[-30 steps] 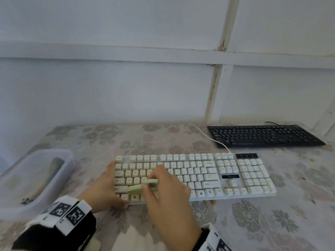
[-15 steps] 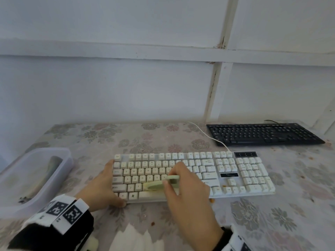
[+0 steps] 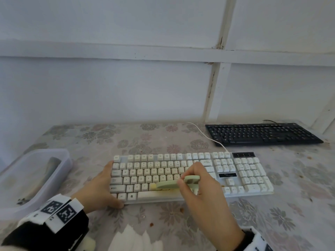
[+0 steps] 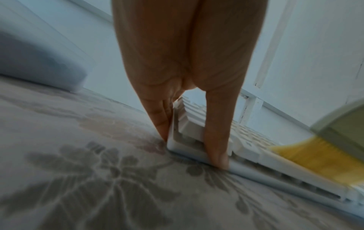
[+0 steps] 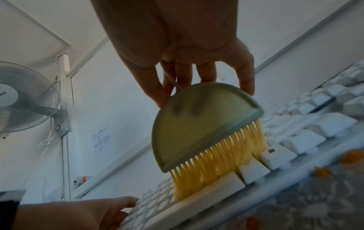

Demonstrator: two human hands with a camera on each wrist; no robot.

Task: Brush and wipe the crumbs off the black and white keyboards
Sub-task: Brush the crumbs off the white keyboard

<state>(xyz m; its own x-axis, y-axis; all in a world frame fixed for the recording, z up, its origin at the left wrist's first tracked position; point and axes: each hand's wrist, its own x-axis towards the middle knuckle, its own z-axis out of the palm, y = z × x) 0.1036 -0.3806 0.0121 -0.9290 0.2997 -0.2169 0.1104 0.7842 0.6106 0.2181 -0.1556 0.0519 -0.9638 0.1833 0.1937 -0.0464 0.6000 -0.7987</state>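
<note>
The white keyboard (image 3: 250, 174) lies across the middle of the flowered table, and the black keyboard (image 3: 261, 134) lies behind it at the right. My left hand (image 3: 108, 185) holds the white keyboard's near left corner (image 4: 177, 144), fingers along the left side and thumb on the front edge. My right hand (image 3: 184, 179) pinches a green brush (image 3: 170, 184) by its half-round back (image 5: 197, 124). Its yellow bristles (image 5: 216, 163) press on the bottom key rows by the space bar. Orange crumbs (image 5: 352, 155) lie at the keyboard's front edge and on the cloth (image 3: 151, 224).
A clear plastic tub (image 3: 59, 171) holding a rolled item stands at the left. Something white and crumpled (image 3: 134, 238) lies at the table's near edge. The white cable (image 3: 204, 135) runs back towards the wall. A wall fan (image 5: 21, 99) hangs off to the side.
My right hand has swept the brush rightward along the lower key rows, from the left end to the middle. The left hand keeps its hold on the corner.
</note>
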